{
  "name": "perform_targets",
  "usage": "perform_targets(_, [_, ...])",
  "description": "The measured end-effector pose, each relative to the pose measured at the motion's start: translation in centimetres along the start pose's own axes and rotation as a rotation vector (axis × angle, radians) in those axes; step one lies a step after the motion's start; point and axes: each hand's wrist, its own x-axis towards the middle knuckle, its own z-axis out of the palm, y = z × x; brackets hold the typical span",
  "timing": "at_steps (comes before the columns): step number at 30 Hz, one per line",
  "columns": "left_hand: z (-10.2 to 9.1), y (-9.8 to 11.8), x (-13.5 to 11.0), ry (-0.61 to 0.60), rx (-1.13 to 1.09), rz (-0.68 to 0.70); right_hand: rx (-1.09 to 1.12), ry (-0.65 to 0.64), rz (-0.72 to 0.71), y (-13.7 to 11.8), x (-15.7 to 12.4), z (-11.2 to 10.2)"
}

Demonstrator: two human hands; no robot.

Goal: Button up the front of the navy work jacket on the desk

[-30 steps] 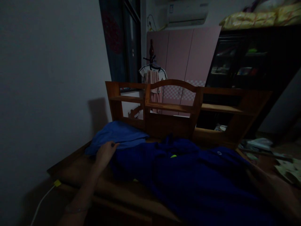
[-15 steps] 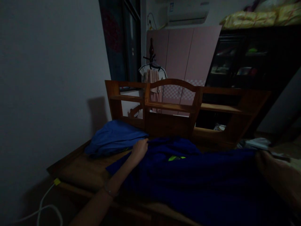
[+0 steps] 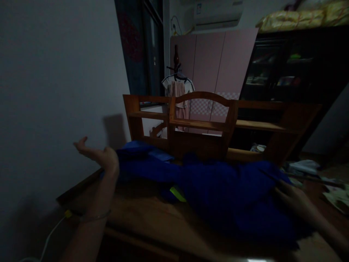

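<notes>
A dark blue garment [image 3: 223, 189] lies bunched on a wooden table [image 3: 147, 222], with a yellow-green tag [image 3: 177, 193] showing at its near edge. My left hand [image 3: 95, 154] is raised above the table's left end, palm up, fingers stretched out and holding nothing. My right hand [image 3: 293, 198] rests on the garment's right end, fingers extended against the cloth. A lighter blue folded cloth [image 3: 147, 152] lies behind the garment at the left.
A wooden shelf unit [image 3: 201, 123] stands along the table's back edge. A white cable with a yellow plug [image 3: 67, 214] hangs at the left corner. Behind are pink wardrobe doors [image 3: 215, 62], hanging clothes [image 3: 178, 89] and a dark cabinet [image 3: 289, 69]. Papers lie at right [image 3: 336, 194].
The garment has been pushed from spread flat into a bunch. My left hand has let go of the cloth and lifted to the left, palm up. My right hand has come onto the garment's right end.
</notes>
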Motion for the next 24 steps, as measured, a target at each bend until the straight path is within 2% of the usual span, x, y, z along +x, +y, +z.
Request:
perform_targets(1, [0.0,0.6,-0.5,0.060,0.031,0.036,-0.017,-0.086,-0.052,-1.0,-0.3,1.0])
perform_targets(2, [0.3,1.3,-1.1,0.067,0.055,0.076,-0.064,-0.128,-0.075,-2.1,-0.6,1.6])
perform_targets(3, [0.8,1.9,-1.9,-0.001,0.061,0.117,-0.129,-0.124,-0.079,-3.4,-0.9,1.9])
perform_targets(5, [2.3,3.2,-3.9,-0.298,0.019,0.170,-0.270,-0.021,-0.056,-6.4,-1.1,1.4])
perform_targets(9, [6.4,5.2,-9.2,-0.958,-0.053,0.249,-0.416,0.223,-0.041,-13.6,-0.7,-1.3])
perform_targets(12, [8.8,5.9,-12.8,-1.271,0.026,0.320,-0.370,0.248,-0.126,-17.9,-0.8,-2.4])
perform_targets(15, [10.3,6.0,-15.5,-1.393,0.097,0.361,-0.270,0.213,-0.199,-20.2,-0.8,-1.9])
perform_targets(18, [11.0,5.7,-17.7,-1.409,0.114,0.401,-0.058,0.101,-0.249,-21.5,0.5,-0.1])
perform_targets(20, [11.2,5.3,-19.1,-1.401,0.132,0.400,0.043,0.018,-0.288,-22.3,2.0,1.7])
perform_targets(24, [11.7,4.4,-21.1,-1.381,0.160,0.374,-0.071,-0.024,-0.316,-22.9,4.3,6.7])
